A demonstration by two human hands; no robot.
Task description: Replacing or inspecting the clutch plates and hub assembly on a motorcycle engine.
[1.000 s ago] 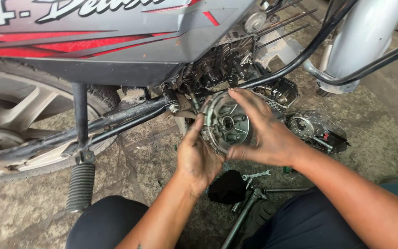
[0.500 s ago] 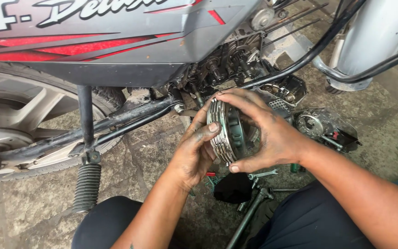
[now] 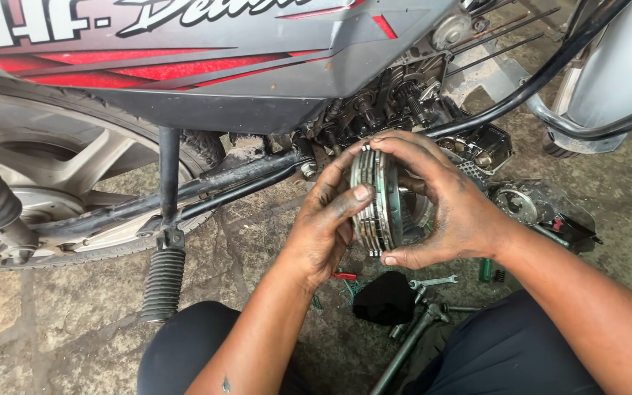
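Observation:
A round metal clutch pack [image 3: 379,199], a stack of thin plates seen edge-on, is held up between both hands in the middle of the head view. My left hand [image 3: 325,223] presses its left face, thumb across the plates' rim. My right hand [image 3: 448,208] wraps the right side, fingers over the top and thumb under the bottom. Both hands are smeared with dark grease. Just behind them is the open engine [image 3: 393,102] of a grey and red motorcycle [image 3: 206,66], gears showing.
A rear wheel [image 3: 60,197] and black footpeg [image 3: 162,281] stand at left. An engine cover [image 3: 535,205], a spanner [image 3: 433,281], a black cloth [image 3: 385,298] and small tools lie on the stone floor below the hands. My knees are at the bottom edge.
The clutch pack was turned from facing me to edge-on. My left hand moved from under it onto its left face, and the pack rose a little.

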